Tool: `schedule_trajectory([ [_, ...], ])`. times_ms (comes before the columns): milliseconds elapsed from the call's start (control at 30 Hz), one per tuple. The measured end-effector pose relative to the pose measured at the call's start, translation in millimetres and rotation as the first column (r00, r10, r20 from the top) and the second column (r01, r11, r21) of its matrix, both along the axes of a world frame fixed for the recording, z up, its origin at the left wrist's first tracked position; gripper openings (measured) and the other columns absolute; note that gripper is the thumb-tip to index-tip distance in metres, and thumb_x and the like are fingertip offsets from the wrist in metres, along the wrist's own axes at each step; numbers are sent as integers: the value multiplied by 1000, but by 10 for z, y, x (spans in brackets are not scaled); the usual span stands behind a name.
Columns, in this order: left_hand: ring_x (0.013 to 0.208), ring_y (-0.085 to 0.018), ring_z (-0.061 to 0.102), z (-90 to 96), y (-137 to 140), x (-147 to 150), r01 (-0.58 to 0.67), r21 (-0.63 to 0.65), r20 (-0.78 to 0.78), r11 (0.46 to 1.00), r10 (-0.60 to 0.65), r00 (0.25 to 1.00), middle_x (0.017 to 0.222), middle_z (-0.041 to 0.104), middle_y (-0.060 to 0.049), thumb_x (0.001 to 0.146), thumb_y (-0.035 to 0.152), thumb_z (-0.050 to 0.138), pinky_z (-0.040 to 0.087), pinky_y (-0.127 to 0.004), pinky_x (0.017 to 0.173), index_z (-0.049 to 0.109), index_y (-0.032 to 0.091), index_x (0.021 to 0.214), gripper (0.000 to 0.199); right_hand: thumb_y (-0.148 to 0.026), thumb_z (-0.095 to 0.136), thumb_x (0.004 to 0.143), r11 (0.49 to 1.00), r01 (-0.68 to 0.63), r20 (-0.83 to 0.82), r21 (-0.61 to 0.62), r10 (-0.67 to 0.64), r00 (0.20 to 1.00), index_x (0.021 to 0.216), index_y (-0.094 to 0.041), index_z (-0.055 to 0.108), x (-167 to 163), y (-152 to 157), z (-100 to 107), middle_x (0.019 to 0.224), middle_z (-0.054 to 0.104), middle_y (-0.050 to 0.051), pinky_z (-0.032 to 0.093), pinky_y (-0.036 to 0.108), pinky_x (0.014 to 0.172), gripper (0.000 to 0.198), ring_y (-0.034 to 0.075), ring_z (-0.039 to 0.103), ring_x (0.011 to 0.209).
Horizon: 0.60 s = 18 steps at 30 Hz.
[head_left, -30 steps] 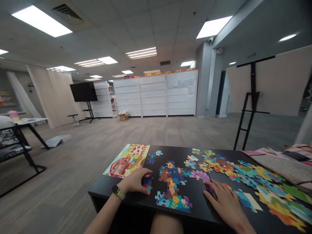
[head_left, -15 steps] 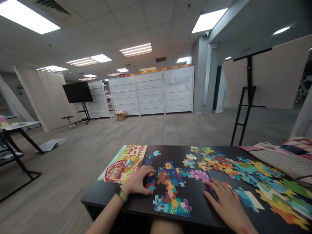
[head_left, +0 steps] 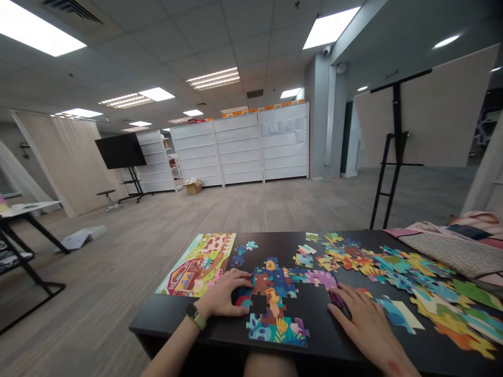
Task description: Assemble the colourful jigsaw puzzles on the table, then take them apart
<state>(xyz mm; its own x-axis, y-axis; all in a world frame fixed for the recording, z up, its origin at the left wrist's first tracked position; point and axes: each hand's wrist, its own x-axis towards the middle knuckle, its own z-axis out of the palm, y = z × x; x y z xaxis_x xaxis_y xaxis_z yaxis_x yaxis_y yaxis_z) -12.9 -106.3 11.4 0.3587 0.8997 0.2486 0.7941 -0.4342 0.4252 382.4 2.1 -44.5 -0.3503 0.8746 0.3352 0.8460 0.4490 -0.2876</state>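
A partly joined jigsaw puzzle (head_left: 277,277) with animals and plants lies on the black table in front of me. My left hand (head_left: 223,296) is curled round a red and blue puzzle piece (head_left: 244,299) at its left side; the fingers hide part of that piece. At the right end, beside the pink-purple section (head_left: 320,278), my right hand (head_left: 359,317) grips a dark purple puzzle piece (head_left: 338,301) between thumb and fingers. A square gap shows the table within the joined part.
A farm picture sheet (head_left: 198,264) lies at the table's left. A few loose pieces (head_left: 247,247) sit behind the puzzle. Many more loose pieces (head_left: 396,272) spread over the right side, near a folded patterned cloth (head_left: 440,248). An easel (head_left: 393,157) stands beyond.
The red and blue piece under my left hand now sits closer against the joined puzzle. My right hand keeps nearly the same place. The camera view has shifted slightly.
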Motion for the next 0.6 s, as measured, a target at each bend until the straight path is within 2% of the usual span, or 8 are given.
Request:
schedule_trajectory([
  [200,124,-32,53,69,-31,46,0,1,-66,1000,0,998,138,60,-6,69,41,83,39,-45,109,64,29,127,62,-58,44,91,1000,2,2,-2,-2,1000,123,-31,69,2,-4,5,139,62,8,38,55,106,49,35,53,131],
  [300,124,-32,54,74,-54,54,1,-2,-83,1000,-2,997,139,60,-6,73,43,80,40,-46,109,63,29,130,62,-58,43,91,1000,-2,16,1,2,1000,124,-29,69,0,2,-1,140,62,8,38,55,107,51,34,52,132],
  [367,127,-33,52,58,-78,50,-4,-14,-75,1000,2,997,142,58,-7,78,46,76,37,-48,111,61,29,133,60,-59,42,90,1000,7,25,6,-7,1000,124,-28,69,-4,9,-12,140,61,9,38,55,107,52,35,51,133],
  [467,135,-31,47,16,-115,33,-31,-36,-25,999,30,999,150,51,-6,93,46,60,32,-50,116,59,30,136,46,-59,42,90,1000,17,32,9,-18,999,125,-28,69,-6,14,-19,141,61,9,39,56,106,54,37,50,134],
  [600,142,-26,39,-27,-132,9,-100,-10,97,995,100,990,157,42,-5,102,40,45,30,-45,120,54,29,140,41,-61,42,89,1000,11,28,-15,-11,1000,125,-28,69,-4,3,9,142,60,8,40,55,106,56,37,48,136],
])
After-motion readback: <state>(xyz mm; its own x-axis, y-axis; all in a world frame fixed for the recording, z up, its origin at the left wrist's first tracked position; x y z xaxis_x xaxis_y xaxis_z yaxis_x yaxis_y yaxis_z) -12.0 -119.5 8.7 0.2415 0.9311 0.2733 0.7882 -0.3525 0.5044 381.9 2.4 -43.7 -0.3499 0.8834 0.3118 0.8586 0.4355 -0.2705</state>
